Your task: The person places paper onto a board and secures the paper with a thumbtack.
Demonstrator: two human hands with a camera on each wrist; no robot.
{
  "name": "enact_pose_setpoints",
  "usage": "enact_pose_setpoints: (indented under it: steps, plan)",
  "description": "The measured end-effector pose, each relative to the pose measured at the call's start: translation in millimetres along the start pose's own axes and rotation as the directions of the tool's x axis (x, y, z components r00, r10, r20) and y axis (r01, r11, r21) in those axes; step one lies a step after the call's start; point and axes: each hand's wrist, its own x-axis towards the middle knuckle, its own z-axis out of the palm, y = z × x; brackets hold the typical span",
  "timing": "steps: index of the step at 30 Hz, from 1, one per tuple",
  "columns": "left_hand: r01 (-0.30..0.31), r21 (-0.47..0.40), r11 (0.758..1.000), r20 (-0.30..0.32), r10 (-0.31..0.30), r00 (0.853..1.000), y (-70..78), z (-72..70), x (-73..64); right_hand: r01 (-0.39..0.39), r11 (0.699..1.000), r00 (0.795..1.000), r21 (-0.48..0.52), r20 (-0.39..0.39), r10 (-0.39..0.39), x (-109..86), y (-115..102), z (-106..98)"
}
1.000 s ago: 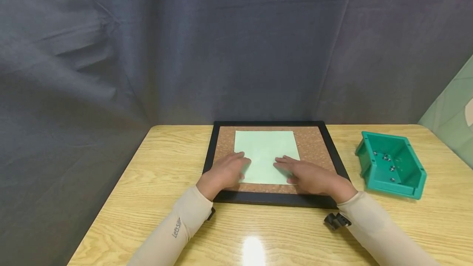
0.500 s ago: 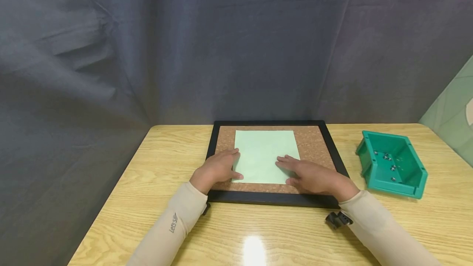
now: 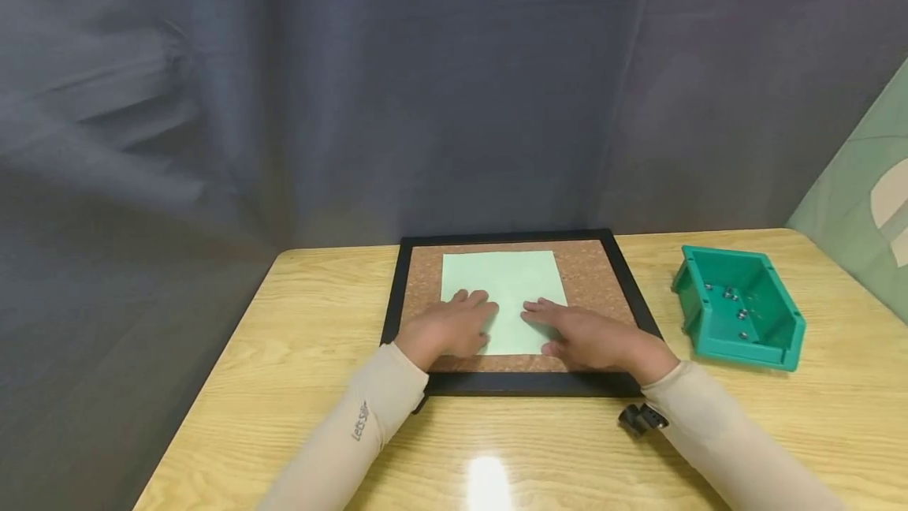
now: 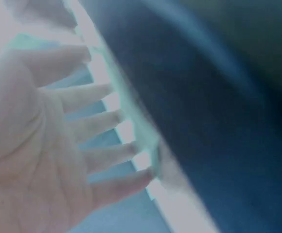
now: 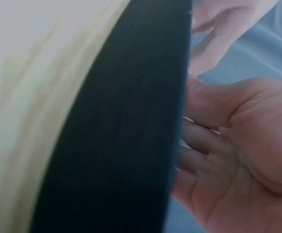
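A pale green square sheet of paper (image 3: 507,274) lies flat on a cork board (image 3: 592,278) with a black frame (image 3: 525,383). My left hand (image 3: 454,326) is over the paper's lower left part, its fingers spread and straight in the left wrist view. On the lower right part of the sheet rests my right hand (image 3: 592,337), fingers extended. Neither hand grips anything. In the right wrist view, the black frame hides the fingertips of the right hand (image 5: 228,150). The left wrist view is blurred, with the left hand's palm (image 4: 29,145) facing the camera.
A green plastic bin (image 3: 745,353) stands on the wooden table (image 3: 319,298) to the right of the board, with several small shiny metallic pieces inside. Dark grey cloth (image 3: 454,101) hangs behind and to the left of the table.
My left hand first drew back to the paper's left edge, then came right again over the sheet. The right hand has stayed almost still. The head view has turned slightly.
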Motion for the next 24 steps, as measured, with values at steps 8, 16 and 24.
enact_pose_setpoints:
  steps: [8,16,24]
  plan:
    - [0.054,0.001,0.999,0.161,-0.053,0.986,-0.2,-10.7,6.1,0.021,1.0,1.0,0.0,0.006,-0.021,1.8,7,0]
    - [0.04,-0.001,0.999,0.12,-0.04,0.992,-6.7,-12.4,20.2,0.063,0.998,0.998,-0.03,-0.012,-0.063,-0.1,4,-1]
    - [0.119,0.04,0.992,0.112,-0.122,0.986,-19.7,-16.0,40.6,0.065,0.998,0.998,-0.021,-0.011,-0.065,0.0,3,0]
